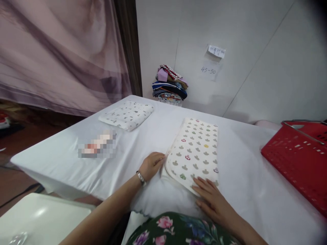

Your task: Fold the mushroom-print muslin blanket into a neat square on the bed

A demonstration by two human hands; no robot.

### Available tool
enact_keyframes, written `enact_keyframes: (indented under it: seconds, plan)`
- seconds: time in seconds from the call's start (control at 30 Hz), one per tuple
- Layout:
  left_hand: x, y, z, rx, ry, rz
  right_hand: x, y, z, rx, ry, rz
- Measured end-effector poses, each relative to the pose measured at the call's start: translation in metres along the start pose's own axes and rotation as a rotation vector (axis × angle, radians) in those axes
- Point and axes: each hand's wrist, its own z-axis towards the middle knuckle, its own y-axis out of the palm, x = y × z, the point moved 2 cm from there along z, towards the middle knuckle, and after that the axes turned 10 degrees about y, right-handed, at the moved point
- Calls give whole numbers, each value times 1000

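Note:
A folded white cloth (194,146) with grey, red, green and yellow mushroom prints lies on the white-covered table (240,190) in front of me. At its left edge, my left hand (151,166) has its fingers and thumb closed on the border; the fingertips are partly hidden. My right hand (213,197) rests flat on the cloth's near right corner, fingers stretched out. Further back on the left lies a second folded white cloth (127,115) with small dark prints, apart from both hands.
A pixelated item (98,145) lies on the table's left side. At the right stands a red plastic basket (293,160). Folded clothes (170,85) are stacked by the far wall. A white stool (43,217) sits at the lower left, below a pink curtain (63,51).

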Motion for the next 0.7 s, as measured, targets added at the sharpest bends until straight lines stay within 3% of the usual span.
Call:
enact_keyframes:
  seconds: [0.17, 0.37, 0.53, 0.7]
  plan:
    - [12, -4, -1, -10, -20, 76, -20, -9, 12, 54, -14, -29]
    - [23, -9, -10, -76, -17, 95, -47, -15, 50, 107, -40, -65]
    - [24, -8, -13, -186, 75, 70, -56, 2, 72, 84, -53, -133]
    - [18, -6, -10, -172, -44, 81, -54, 20, 71, 70, -67, -221]
